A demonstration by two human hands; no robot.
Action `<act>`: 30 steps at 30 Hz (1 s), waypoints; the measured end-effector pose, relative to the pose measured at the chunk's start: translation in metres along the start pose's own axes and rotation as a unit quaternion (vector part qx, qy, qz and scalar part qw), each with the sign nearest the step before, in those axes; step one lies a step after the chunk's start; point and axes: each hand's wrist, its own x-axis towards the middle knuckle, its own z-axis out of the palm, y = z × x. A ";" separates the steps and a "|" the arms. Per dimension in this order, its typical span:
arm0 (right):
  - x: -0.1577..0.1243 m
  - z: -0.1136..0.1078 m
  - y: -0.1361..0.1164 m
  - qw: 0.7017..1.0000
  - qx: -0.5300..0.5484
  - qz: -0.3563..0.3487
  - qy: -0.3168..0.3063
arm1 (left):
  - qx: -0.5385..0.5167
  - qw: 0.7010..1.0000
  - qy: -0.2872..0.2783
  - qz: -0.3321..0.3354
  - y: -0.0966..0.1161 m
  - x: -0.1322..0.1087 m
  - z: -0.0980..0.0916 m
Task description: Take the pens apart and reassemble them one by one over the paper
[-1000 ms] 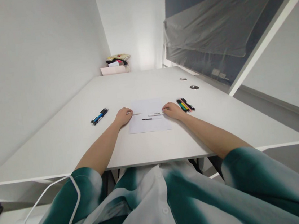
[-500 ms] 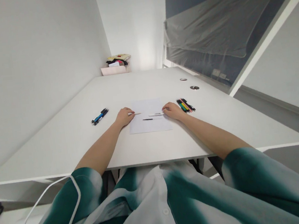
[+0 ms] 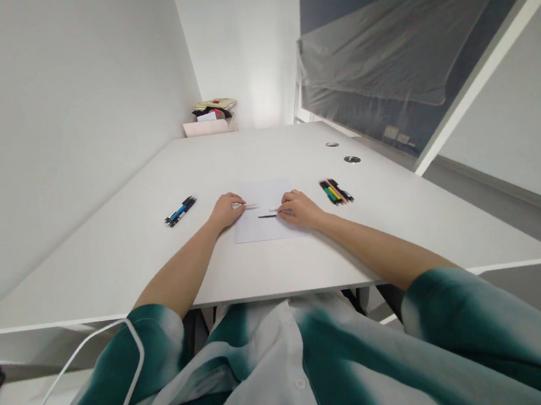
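Observation:
On a white sheet of paper (image 3: 259, 231), my left hand (image 3: 227, 211) pinches a slim, whitish pen part (image 3: 251, 205) that points right. My right hand (image 3: 298, 209) reaches over the sheet from the right, its fingertips closed at the right end of a thin pen refill (image 3: 267, 216) with a dark front section. Just above the refill, the tip of a white pen barrel (image 3: 273, 210) shows; my right fingers cover most of it.
Several blue and black pens (image 3: 181, 211) lie left of the paper. Several coloured pens (image 3: 336, 192) lie to the right. Two round metal grommets (image 3: 352, 159) sit in the white table (image 3: 147, 244), and a box (image 3: 205, 127) with folded items stands at the far end.
My right hand has moved left from the paper's right edge onto the refill, covering most of the white barrel. My left hand has barely shifted, still holding its pen part.

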 end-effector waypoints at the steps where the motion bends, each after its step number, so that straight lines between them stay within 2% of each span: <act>1: 0.000 0.000 -0.001 1.000 -0.005 0.001 -0.007 | -0.002 1.000 -0.002 0.002 0.000 0.000 0.000; 8: 0.002 0.001 -0.004 0.999 -0.017 0.021 -0.039 | -0.018 1.000 -0.011 0.010 -0.002 0.000 0.001; 15: 0.001 -0.008 0.003 0.997 -0.044 0.062 -0.011 | -0.043 0.999 -0.005 0.015 -0.005 0.000 0.003; 20: 0.000 -0.012 0.004 0.994 -0.056 0.091 -0.017 | -0.054 0.998 -0.004 0.022 -0.005 0.000 0.003; 30: 0.000 -0.009 0.005 0.996 -0.049 0.080 -0.004 | -0.062 0.997 -0.007 0.038 0.010 -0.002 0.003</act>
